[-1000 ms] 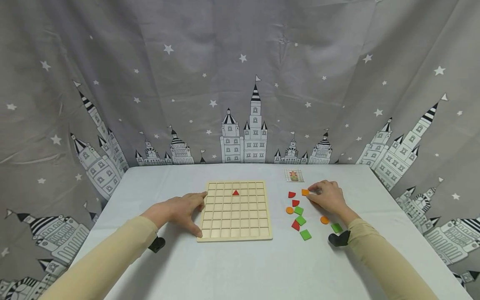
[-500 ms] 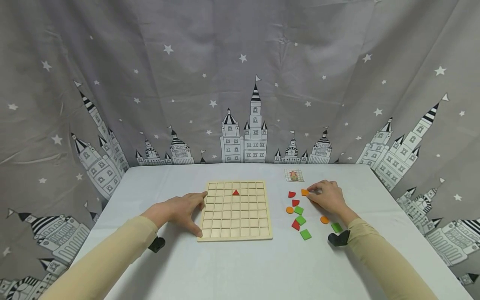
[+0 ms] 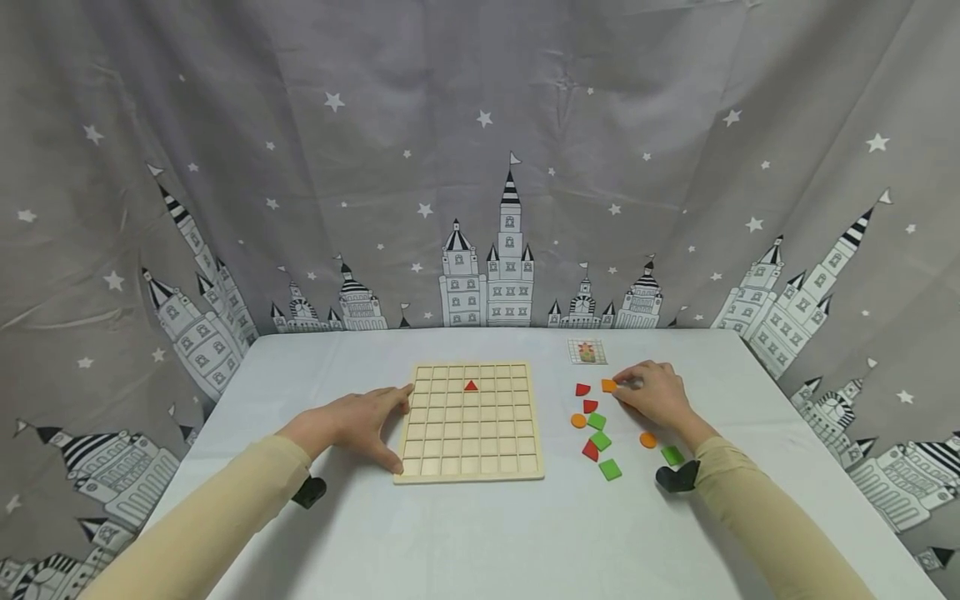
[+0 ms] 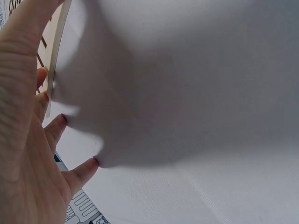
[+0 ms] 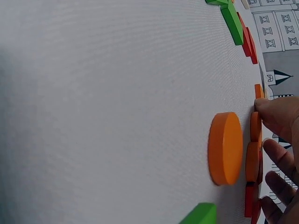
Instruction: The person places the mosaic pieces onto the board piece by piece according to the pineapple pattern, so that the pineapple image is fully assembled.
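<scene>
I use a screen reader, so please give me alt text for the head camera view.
A person's right hand pinches a small orange wooden piece beside scattered red, green and orange pieces on a white table. The left hand rests against a square wooden grid board holding one red triangle.

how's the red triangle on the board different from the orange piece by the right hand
The red triangle sits in a cell of the wooden grid board; the orange piece lies off it on the white table. No hand touches the triangle; the right hand has fingertips at the orange piece. Colours differ: red against orange. Both are small flat pieces.
</scene>
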`<state>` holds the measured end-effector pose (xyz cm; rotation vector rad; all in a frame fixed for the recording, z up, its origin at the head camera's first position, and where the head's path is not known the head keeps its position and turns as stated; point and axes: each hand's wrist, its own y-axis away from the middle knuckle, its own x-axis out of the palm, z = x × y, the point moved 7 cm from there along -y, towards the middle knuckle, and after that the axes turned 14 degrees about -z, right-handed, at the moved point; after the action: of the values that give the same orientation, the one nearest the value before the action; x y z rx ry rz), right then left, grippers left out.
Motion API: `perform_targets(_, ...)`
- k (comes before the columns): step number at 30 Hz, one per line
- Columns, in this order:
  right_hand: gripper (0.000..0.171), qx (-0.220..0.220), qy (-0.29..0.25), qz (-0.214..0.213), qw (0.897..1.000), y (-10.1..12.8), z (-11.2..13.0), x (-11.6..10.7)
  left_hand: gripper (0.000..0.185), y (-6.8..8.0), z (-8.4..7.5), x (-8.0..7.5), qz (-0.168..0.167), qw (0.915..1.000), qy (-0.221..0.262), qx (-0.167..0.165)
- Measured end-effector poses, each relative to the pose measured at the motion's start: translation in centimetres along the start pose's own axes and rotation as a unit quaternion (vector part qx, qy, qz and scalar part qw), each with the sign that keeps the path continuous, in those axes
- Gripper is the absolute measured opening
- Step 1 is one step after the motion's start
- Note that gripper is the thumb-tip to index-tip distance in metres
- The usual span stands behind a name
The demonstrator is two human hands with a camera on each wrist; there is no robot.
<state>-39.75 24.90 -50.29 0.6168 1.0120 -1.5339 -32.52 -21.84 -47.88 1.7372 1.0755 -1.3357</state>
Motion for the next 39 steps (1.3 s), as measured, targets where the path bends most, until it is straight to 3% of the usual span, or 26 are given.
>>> perform_targets(3,0.034,0.001,-0.001,0.002,1.000,0.0,0.0,0.0,0.131,0.1,0.1,-0.1,-0.005,1.0000,0.005,0.002)
perform_targets(10,0.033,0.001,0.003,0.005,1.000,-0.1,0.0,-0.1,0.133,0.3,0.0,-0.1,-0.011,0.9999,0.007,0.007)
perform_targets(19,0.030,-0.011,-0.007,0.004,1.000,-0.3,-0.1,-0.1,0.089,0.6,1.0,0.6,-0.045,0.9985,0.026,0.013)
perform_targets(30,0.033,-0.013,-0.012,0.012,1.000,-0.3,-0.2,0.0,0.085,0.9,1.5,1.4,-0.063,0.9956,0.069,0.003)
perform_targets(39,0.023,-0.062,-0.002,-0.005,0.998,-0.4,0.3,-0.2,0.084,1.1,1.7,1.7,-0.082,0.9920,0.093,0.022)
